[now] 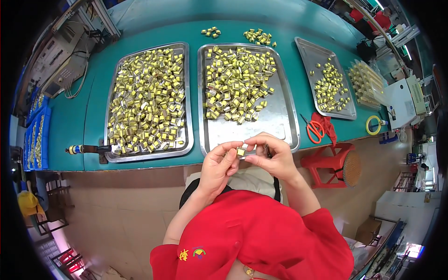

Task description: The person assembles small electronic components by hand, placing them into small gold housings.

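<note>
Between my two hands is a small yellow-wrapped transformer with a silvery body, just above the front edge of the middle metal tray. My left hand pinches it between thumb and fingers. My right hand is closed beside it, thumb and forefinger near its right side; a small pale piece shows at those fingertips. Something dark shows within the curled fingers of my right hand, too small to name. Many similar transformers are heaped in the back and left of that tray.
A fuller tray stands left, and a narrower tray stands right. Orange-handled scissors lie by a red cloth. A yellow tape roll sits near the right edge. A red stool is below the table.
</note>
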The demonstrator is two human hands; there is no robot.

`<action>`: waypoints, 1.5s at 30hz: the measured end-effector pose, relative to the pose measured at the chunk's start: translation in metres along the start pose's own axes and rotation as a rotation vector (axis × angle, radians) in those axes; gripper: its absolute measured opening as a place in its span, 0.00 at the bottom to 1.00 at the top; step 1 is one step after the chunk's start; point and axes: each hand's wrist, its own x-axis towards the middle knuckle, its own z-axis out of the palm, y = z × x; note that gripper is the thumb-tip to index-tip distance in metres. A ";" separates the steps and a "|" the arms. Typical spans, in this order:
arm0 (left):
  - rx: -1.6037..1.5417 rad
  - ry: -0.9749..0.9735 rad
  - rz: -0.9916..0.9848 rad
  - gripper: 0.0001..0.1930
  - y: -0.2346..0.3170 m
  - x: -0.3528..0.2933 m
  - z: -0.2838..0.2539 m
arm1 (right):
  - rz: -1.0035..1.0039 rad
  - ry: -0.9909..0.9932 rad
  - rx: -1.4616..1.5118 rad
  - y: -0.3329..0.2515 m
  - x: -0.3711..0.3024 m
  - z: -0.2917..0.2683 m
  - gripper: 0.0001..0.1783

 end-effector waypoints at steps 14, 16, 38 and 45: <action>0.017 0.035 -0.011 0.13 -0.002 -0.001 0.005 | -0.073 0.137 0.033 0.009 -0.009 0.013 0.13; 0.024 0.062 -0.011 0.12 -0.002 -0.001 0.006 | -0.080 0.136 0.030 0.008 -0.009 0.013 0.13; -0.066 -0.057 -0.168 0.16 0.001 -0.002 0.000 | -0.159 0.172 -0.240 -0.007 -0.010 0.017 0.18; -0.056 -0.054 -0.171 0.15 -0.002 -0.002 -0.003 | -0.131 0.154 -0.212 -0.004 -0.009 0.016 0.15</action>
